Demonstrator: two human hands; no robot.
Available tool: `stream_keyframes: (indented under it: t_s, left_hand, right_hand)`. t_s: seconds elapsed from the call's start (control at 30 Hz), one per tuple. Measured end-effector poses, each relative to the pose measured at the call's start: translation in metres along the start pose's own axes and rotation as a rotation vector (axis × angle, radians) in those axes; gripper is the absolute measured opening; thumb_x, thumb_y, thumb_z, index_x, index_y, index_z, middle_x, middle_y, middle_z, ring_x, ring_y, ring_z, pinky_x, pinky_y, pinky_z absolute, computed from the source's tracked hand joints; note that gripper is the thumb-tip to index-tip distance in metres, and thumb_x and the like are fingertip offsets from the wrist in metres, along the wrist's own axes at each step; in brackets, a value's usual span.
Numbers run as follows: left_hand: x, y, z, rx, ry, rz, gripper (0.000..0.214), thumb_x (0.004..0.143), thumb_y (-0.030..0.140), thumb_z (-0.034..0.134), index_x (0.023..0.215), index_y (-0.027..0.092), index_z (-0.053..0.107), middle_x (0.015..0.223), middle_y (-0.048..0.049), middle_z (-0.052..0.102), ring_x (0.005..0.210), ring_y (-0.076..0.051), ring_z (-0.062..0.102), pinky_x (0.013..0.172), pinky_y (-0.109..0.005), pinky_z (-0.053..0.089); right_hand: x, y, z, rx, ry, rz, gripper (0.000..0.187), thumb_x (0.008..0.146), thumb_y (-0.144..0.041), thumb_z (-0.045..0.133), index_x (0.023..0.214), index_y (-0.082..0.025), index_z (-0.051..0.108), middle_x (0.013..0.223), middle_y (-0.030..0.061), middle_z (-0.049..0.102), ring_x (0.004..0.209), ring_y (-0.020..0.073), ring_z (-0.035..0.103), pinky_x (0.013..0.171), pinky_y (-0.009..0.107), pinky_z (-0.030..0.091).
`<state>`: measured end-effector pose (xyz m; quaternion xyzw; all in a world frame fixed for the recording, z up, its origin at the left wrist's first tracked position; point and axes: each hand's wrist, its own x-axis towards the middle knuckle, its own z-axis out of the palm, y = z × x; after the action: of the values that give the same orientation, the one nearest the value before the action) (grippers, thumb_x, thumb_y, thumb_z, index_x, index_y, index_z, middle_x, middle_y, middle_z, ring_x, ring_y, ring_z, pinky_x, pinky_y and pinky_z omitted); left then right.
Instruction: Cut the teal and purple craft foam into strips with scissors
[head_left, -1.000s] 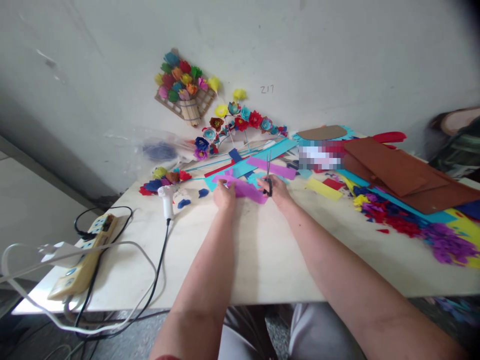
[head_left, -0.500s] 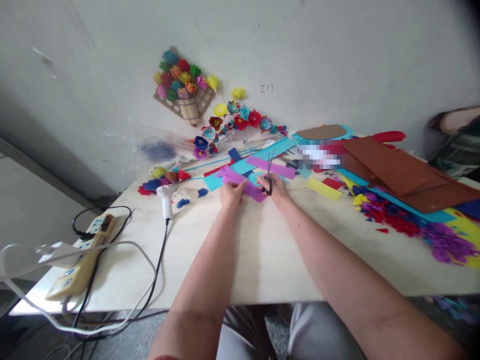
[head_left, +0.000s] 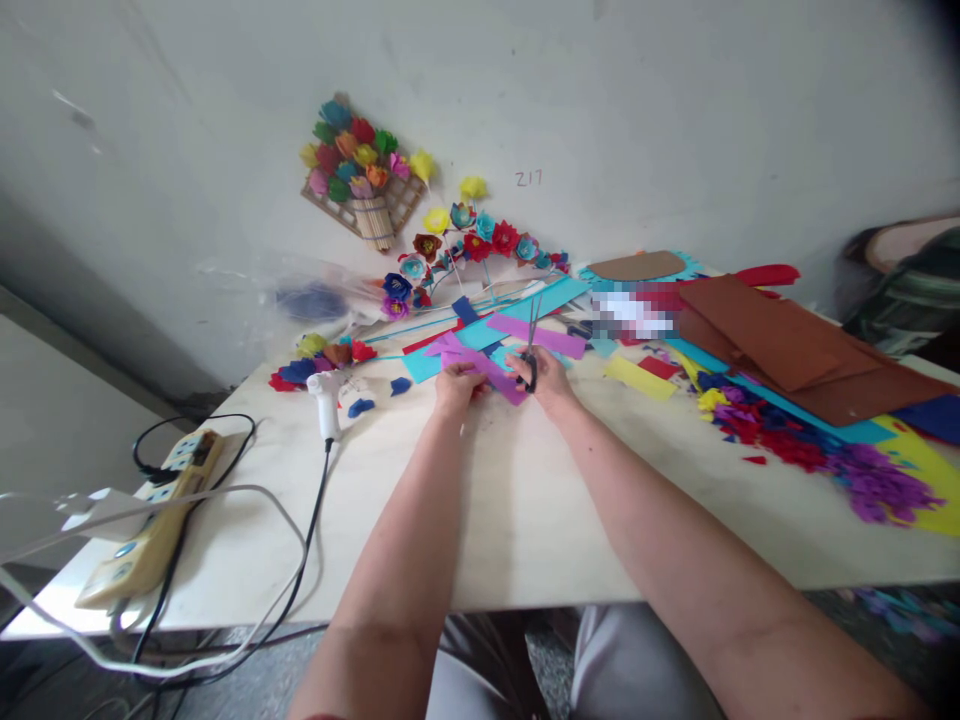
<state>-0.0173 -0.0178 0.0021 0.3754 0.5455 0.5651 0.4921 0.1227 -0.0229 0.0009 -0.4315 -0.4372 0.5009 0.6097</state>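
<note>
My left hand (head_left: pixel 457 390) has its fingers closed at the near edge of a purple paper strip (head_left: pixel 491 372); the fingertips are partly hidden. In my right hand (head_left: pixel 553 382) is a pair of scissors (head_left: pixel 533 330), black-handled, with the blades pointing up and away from me, close together. The purple strip's right end lies just beside the scissor handles. Behind the hands, a long turquoise strip (head_left: pixel 491 328) runs slantwise across the table. Another purple strip (head_left: pixel 546 338) lies behind the scissors.
To the left lie a white glue gun (head_left: pixel 325 408) and a power strip (head_left: pixel 154 525) with looping cables. Paper flowers (head_left: pixel 476 245) stand at the wall. Brown sheets (head_left: pixel 795 335), a yellow piece (head_left: pixel 639 377) and heaps of paper scraps (head_left: pixel 787 435) are on the right.
The left hand's fingers have drawn slightly back along the purple strip. The scissors remain in my right hand, turned a little. The whole view has shifted slightly.
</note>
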Motion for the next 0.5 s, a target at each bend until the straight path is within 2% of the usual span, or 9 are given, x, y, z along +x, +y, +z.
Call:
stream_keyframes:
  t_s: [0.17,0.33,0.43,0.5]
  left_hand:
    - [0.0,0.001,-0.001,-0.115,-0.012,0.004,0.025,0.061,0.006,0.066,0.082,0.012,0.053,0.055,-0.0003,0.061,0.044,-0.011,0.058,0.046,-0.021,0.047]
    - [-0.001,0.001,0.002,-0.18,-0.096,-0.058,0.019,0.067,0.014,0.067,0.08,0.012,0.052,0.059,-0.003,0.061,0.049,-0.015,0.063,0.048,-0.023,0.049]
    - [0.0,-0.002,0.007,-0.159,-0.013,-0.073,0.028,0.063,0.004,0.065,0.083,0.014,0.049,0.054,0.0012,0.058,0.043,-0.014,0.06,0.05,-0.026,0.05]
    - [0.002,-0.005,0.009,-0.119,0.049,-0.058,0.032,0.061,0.001,0.063,0.087,0.014,0.049,0.052,0.0041,0.054,0.04,-0.014,0.057,0.049,-0.027,0.05]
  right_hand:
    - [0.005,0.003,-0.003,0.023,0.029,-0.017,0.05,0.053,-0.045,0.077,0.089,-0.018,0.055,0.066,-0.0002,0.064,0.049,0.0145,0.062,0.036,0.019,0.04]
    - [0.004,0.004,-0.001,-0.043,0.02,0.039,0.048,0.056,-0.043,0.076,0.091,-0.017,0.057,0.062,-0.0005,0.063,0.045,0.0132,0.059,0.034,0.018,0.038]
    - [0.004,0.005,0.0,-0.121,-0.012,0.036,0.05,0.057,-0.044,0.074,0.095,-0.015,0.062,0.057,-0.001,0.06,0.043,0.0127,0.055,0.034,0.02,0.037]
    - [0.006,0.006,-0.001,-0.236,-0.007,-0.014,0.049,0.06,-0.047,0.071,0.095,-0.013,0.065,0.053,-0.0013,0.058,0.043,0.0131,0.054,0.037,0.022,0.038]
